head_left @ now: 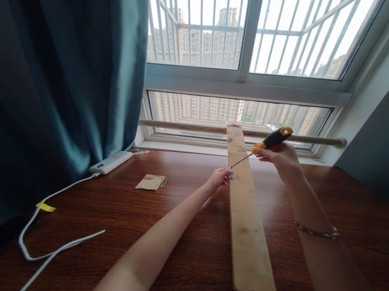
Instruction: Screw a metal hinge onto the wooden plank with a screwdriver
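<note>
A long wooden board (247,225) lies lengthwise on the dark wood tabletop, its far end by the window. At the board's left edge sits a small metal bracket (231,175). My left hand (219,179) pinches this bracket, fingers closed at the edge of the board. Up and to the right, my right hand (280,158) grips a screwdriver (272,140) with a black and yellow handle. Its shaft slants down to the left, and the tip reaches the bracket. Whether a screw sits under the tip is too small to tell.
Left of the board lie a small wooden piece (150,182) and a few screws (164,183). A white power strip or power bank (111,162) rests near the blue curtain (126,64), with a white cable (29,230) trailing forward. A metal rail (313,140) crosses before the window.
</note>
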`<state>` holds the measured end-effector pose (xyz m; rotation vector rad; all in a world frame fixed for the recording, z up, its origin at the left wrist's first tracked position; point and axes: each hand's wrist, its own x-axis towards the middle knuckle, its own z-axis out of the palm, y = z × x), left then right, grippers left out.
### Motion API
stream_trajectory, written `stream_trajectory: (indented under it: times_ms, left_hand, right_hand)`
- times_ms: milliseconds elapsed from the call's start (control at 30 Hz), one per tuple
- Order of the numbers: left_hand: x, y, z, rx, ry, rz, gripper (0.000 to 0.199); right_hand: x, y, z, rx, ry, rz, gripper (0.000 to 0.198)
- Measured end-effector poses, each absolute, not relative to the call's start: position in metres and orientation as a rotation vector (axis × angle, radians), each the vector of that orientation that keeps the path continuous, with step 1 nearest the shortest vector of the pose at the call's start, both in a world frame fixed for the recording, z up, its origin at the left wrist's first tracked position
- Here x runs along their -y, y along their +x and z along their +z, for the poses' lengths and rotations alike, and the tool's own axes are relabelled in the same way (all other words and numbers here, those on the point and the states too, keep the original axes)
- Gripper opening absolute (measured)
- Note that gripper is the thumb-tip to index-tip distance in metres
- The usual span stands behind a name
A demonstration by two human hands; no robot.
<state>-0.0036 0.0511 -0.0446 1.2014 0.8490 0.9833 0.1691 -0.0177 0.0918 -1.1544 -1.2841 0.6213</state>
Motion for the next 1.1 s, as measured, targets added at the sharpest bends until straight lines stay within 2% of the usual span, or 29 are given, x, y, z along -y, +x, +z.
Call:
stream_trajectory:
  times_ms: [100, 167, 367, 1100]
  left_hand:
    - [-0.051, -0.003, -0.045, -0.833, 1.198, 0.992, 0.017]
    - [-0.051, -0.004, -0.045, -0.828, 1.194, 1.004, 0.017]
    - [-0.049, -0.006, -0.042, -0.848, 1.243, 0.996, 0.020]
    - [-0.041, -0.005, -0.032, -0.902, 1.349, 0.954, 0.020]
  right_hand:
    - [0.018, 0.155, 0.083, 1.198, -1.377, 0.023, 0.040]
    - [0.018, 0.146, 0.077, 1.144, -1.385, -0.178, 0.041]
    - [0.017, 0.144, 0.073, 1.093, -1.203, 0.106, 0.037]
    - [0.019, 0.150, 0.074, 1.259, -1.290, 0.064, 0.034]
